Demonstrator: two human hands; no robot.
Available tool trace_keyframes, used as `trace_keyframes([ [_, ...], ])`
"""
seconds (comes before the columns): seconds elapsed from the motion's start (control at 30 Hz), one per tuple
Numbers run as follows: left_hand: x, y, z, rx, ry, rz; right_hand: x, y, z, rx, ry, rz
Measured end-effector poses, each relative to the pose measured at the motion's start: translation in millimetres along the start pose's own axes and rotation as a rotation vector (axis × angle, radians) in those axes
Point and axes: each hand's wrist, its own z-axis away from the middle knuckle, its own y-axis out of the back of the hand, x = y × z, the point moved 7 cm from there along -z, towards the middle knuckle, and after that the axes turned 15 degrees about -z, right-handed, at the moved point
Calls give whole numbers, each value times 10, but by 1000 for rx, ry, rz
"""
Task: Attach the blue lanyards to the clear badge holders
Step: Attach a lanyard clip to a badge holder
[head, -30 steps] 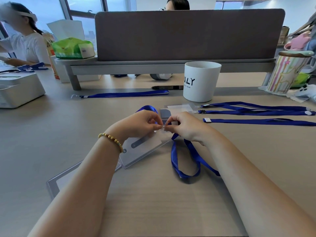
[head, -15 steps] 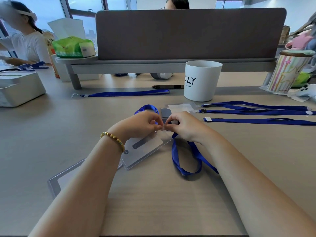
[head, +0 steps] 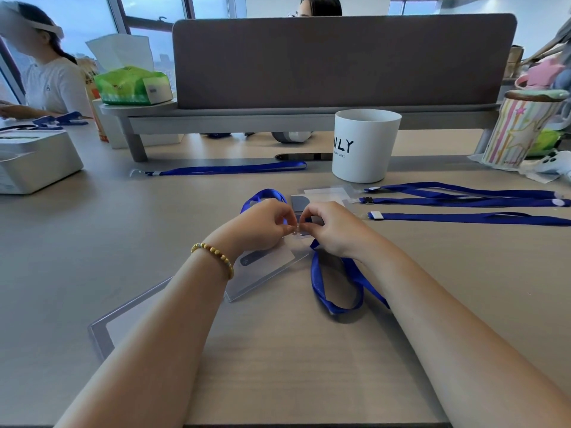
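1. A pale wood-grain table [head: 278, 366] carries everything.
2. Near centre lie a clear badge holder [head: 265, 273] and a looped blue lanyard [head: 336, 291].
3. At right, three blue lanyards [head: 463, 200] stretch flat, beside more clear holders [head: 327, 193].
4. Farther back stand a white cup [head: 364, 146], a single lanyard [head: 228, 168] to its left and a grey riser shelf [head: 278, 117].
5. Far left sits a white box [head: 34, 162]; at far right, a striped mug [head: 519, 131].

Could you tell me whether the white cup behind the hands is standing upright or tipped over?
Upright: the white cup stands on its base, open rim on top.
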Motion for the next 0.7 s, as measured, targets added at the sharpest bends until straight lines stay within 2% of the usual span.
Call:
trace_keyframes([
  [0.23, -84, -15, -6, -61, 20, 92, -13, 17, 0, -1, 4, -72],
  [0.33, -184, 5, -19, -54, 37, 134, 55, 48, 5, -24, -81, -250],
  [0.5, -297, 10, -29, -45, 74, 114, 208, 158, 40, -133, -200, -316],
  [0.7, -311, -11, -26, -84, 96, 183, 179, 298, 40, -67, -154, -845],
])
